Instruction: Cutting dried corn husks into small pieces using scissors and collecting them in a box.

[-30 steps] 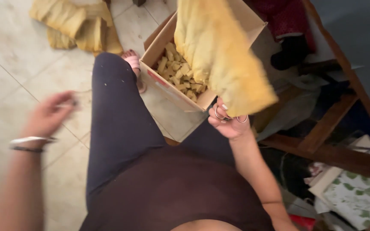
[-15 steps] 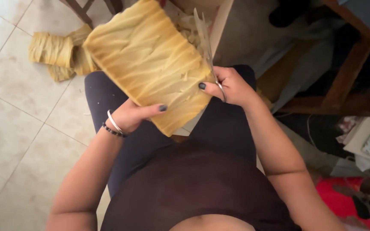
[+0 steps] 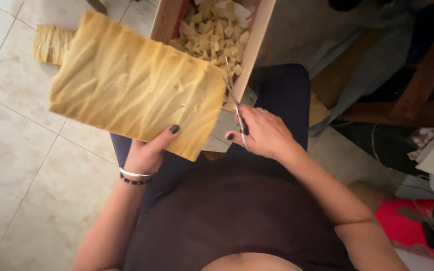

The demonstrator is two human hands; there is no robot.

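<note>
Pale yellow ribbed sheet (image 3: 131,95) is being pinched at its near edge by the left hand (image 3: 149,153), its long axis slanting leftward over the lap. The right hand (image 3: 264,135) is gripping scissors (image 3: 234,103) whose blades are meeting the sheet's right edge, above a cardboard box (image 3: 257,35) of cut pieces (image 3: 212,30).

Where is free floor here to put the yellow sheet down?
Bare tiles lie left of the left hand, below the yellow sheet. Crowded: the box of cut pieces, and clutter beyond the right hand holding scissors.
</note>
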